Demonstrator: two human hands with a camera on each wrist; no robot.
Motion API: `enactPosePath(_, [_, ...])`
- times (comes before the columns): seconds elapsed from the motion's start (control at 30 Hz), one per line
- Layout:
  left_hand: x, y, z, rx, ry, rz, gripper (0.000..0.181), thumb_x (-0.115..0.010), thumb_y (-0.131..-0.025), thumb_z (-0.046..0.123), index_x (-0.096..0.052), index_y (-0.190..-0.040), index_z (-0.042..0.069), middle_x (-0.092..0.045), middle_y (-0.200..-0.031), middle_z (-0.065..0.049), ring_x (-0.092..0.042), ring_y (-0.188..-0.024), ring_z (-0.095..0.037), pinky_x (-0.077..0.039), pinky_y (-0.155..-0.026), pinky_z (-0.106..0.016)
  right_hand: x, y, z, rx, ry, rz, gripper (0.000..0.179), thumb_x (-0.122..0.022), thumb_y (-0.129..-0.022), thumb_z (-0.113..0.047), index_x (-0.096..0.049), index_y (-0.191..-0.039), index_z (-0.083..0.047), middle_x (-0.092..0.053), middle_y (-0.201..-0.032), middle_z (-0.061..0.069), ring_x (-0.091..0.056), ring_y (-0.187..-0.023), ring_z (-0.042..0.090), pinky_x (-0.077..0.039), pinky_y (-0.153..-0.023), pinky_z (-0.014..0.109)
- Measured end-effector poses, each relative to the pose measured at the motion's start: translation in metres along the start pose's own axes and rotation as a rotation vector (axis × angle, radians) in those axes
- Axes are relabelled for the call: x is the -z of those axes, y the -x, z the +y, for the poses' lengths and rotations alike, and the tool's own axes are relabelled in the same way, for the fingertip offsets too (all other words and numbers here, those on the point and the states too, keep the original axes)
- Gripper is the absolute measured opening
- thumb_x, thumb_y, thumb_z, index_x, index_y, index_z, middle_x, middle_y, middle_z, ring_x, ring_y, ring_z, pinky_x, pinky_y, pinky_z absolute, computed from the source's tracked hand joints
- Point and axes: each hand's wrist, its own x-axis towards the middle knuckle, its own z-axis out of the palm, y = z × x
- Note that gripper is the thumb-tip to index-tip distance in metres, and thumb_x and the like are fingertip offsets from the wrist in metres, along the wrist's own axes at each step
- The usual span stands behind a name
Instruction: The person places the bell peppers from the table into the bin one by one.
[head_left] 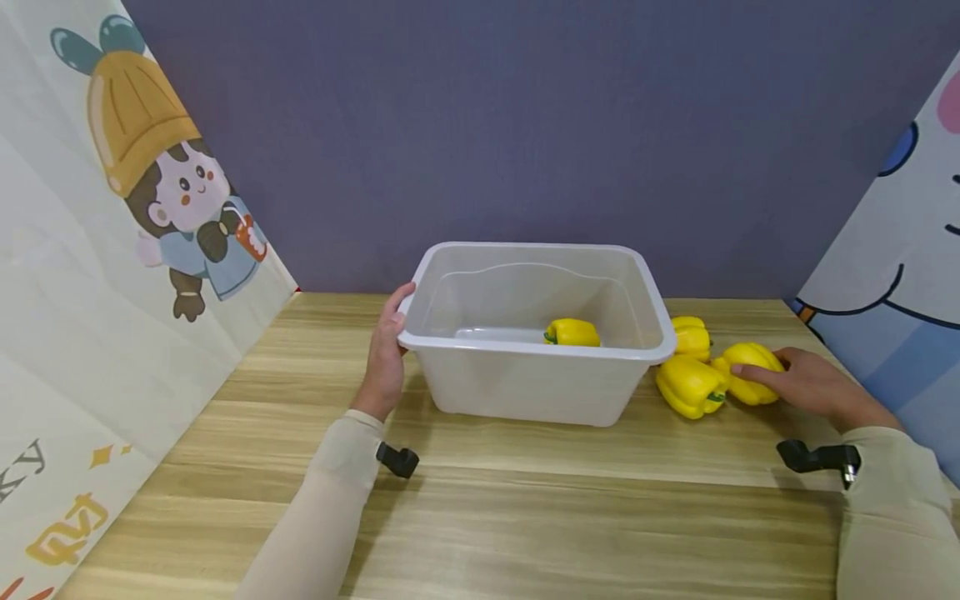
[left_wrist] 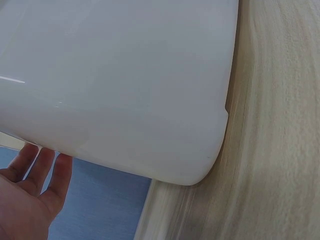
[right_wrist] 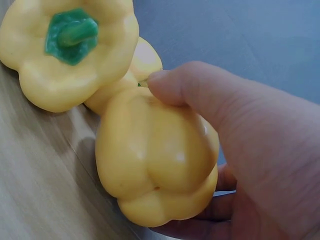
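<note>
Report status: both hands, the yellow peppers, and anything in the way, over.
Left hand holding the bin by its left rim. Right hand gripping the rightmost pepper. One pepper inside the bin. Two loose peppers between bin and right hand.

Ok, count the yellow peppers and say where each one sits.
4: one pepper in the bin, a rear pepper and a front pepper right of it, and a held pepper in the right hand. The bin's front wall may hide more.

White plastic bin (head_left: 528, 383) upright on desk (head_left: 585, 525). Yellow pepper (head_left: 574, 332) sideways inside bin. Bunched right of bin, also yellow: rear pepper (head_left: 691, 337); front pepper (head_left: 686, 386), green stem away from bin; outermost pepper (head_left: 752, 357), held.
</note>
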Motion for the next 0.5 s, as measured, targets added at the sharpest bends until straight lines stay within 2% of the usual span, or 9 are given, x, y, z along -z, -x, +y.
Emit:
enactPosePath(0.2, [0.0007,0.0005,0.0004,0.006,0.001,-0.004,0.057,-0.029,-0.101,0.033,-0.038,-0.153,0.011,-0.050,-0.130,-0.027,-0.045,-0.114,-0.048,-0.042,-0.088,-0.034,0.0000,-0.0019,-0.0005,0.000,-0.008,0.027,0.096,-0.046,-0.094,-0.067,-0.041,-0.128,0.023,-0.057,-0.103,0.024,-0.052,-0.087,0.033,-0.045,-0.069,0.040])
enactPosePath(0.37, [0.0009,0.0003,-0.0005,0.011,-0.001,-0.006,0.057,-0.028,-0.101,0.032,-0.038,-0.153,0.011,-0.049,-0.131,-0.027,-0.045,-0.114,-0.047,-0.042,-0.088,-0.034,0.0005,-0.0029,0.0014,-0.002,-0.003,0.032,0.096,-0.046,-0.094,-0.068,-0.042,-0.128,0.022,-0.057,-0.099,0.021,-0.052,-0.085,0.032,-0.044,-0.067,0.038])
enactPosePath(0.5, [0.0005,-0.0001,0.0002,0.009,0.001,-0.013,0.057,-0.028,-0.101,0.033,-0.037,-0.153,0.012,-0.049,-0.133,-0.027,-0.044,-0.115,-0.048,-0.042,-0.089,-0.035,0.0003,-0.0036,0.0015,0.002,-0.046,0.060,0.097,-0.047,-0.094,-0.066,-0.039,-0.131,0.023,-0.057,-0.101,0.022,-0.053,-0.086,0.032,-0.045,-0.066,0.036])
